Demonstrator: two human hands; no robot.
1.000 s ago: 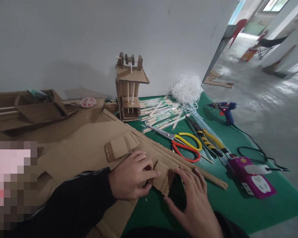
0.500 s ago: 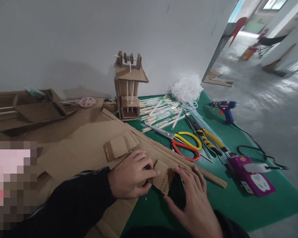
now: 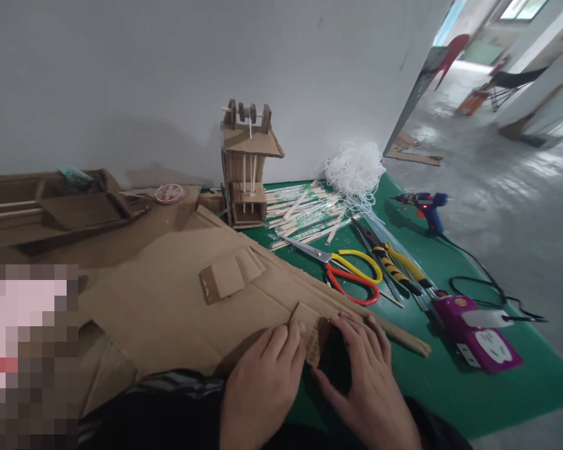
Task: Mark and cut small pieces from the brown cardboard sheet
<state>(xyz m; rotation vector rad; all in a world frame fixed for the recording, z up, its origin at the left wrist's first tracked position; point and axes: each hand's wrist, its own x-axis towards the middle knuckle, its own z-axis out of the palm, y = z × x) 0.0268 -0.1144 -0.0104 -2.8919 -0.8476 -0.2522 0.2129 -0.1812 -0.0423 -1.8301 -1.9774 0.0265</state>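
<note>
A small folded cardboard piece (image 3: 315, 340) with printed marks lies at the edge of the large cardboard sheet (image 3: 169, 281). My left hand (image 3: 272, 369) covers its left part, fingers curled together over it, thumb hidden. On its right side my right hand (image 3: 363, 369) has its fingertips and thumb at the piece's edges, gripping it. Another cardboard scrap (image 3: 225, 278) rests flat on the sheet. Behind stands a cardboard tower (image 3: 246, 162) with sticks and a small axle on top. Scissors (image 3: 351, 265) with yellow and red handles lie beyond my right hand.
Several wrapped sticks (image 3: 304, 209) and tangled white string (image 3: 354, 172) lie near the wall. Pliers (image 3: 394, 262), a purple power strip (image 3: 476, 334) and a blue glue gun (image 3: 425, 206) with its cable are at the right. A cardboard box (image 3: 75, 200) stands at the left.
My left hand has moved down and turned, its fingers now over the left part of the small piece. My right hand has barely moved. The view has shifted slightly.
</note>
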